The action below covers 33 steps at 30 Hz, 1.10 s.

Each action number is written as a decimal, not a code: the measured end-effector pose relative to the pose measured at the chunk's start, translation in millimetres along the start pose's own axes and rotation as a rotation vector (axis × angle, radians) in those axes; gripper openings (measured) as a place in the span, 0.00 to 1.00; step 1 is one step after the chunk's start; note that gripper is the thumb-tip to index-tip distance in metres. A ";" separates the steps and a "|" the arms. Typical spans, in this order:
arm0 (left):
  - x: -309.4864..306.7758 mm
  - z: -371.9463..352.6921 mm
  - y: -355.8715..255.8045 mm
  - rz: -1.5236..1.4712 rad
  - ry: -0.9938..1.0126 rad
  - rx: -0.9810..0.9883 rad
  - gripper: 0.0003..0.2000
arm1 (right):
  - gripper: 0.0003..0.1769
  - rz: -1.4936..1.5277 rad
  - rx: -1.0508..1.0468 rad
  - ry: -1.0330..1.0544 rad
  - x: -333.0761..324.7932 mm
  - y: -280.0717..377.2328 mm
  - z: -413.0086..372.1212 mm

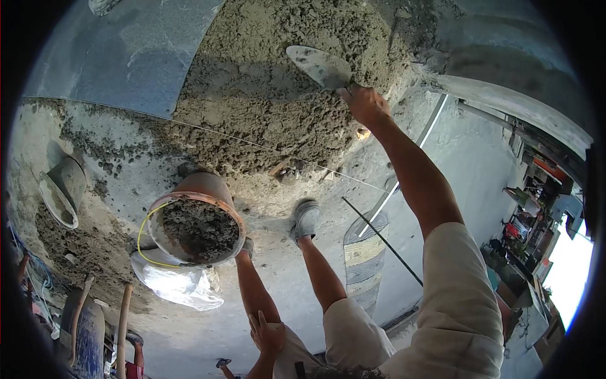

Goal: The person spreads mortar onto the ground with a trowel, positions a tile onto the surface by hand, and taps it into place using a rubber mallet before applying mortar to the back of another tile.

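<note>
Rough mortar [252,114], right fingers [368,97] tight around trowel [320,66].

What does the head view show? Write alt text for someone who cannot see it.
A person's right hand holds a rounded, grey metal trowel over rough, grey-brown mortar beside a smooth, blue-grey slab; the left hand rests at a bare leg. Nearby is a round, reddish bucket of dark mortar with a yellow handle.
</note>
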<state>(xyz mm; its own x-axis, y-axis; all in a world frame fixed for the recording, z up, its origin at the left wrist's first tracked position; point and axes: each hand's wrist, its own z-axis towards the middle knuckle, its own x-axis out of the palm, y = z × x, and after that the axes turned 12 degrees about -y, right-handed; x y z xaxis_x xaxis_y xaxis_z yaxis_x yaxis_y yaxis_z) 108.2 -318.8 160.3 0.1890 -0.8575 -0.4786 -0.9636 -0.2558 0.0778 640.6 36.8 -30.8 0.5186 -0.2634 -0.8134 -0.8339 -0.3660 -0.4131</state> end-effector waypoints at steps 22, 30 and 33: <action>7.4 -2.5 6.7 0.045 0.021 0.006 0.43 | 0.27 1.904 0.944 0.639 -39.3 6.2 -2.6; 0.4 0.0 -1.3 0.058 0.013 0.019 0.44 | 0.25 2.767 1.533 0.234 -64.4 61.7 -10.1; -0.4 3.7 -5.1 0.049 0.018 0.003 0.43 | 0.24 2.813 1.565 0.093 -77.9 61.0 66.9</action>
<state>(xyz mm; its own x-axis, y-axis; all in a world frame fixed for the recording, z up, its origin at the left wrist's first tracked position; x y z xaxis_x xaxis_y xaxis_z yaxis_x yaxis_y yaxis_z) 112.3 -315.5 156.9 0.1446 -0.8768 -0.4586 -0.9724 -0.2117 0.0980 536.7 94.7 -20.0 -0.3985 0.9121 0.0963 0.8781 0.3491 0.3272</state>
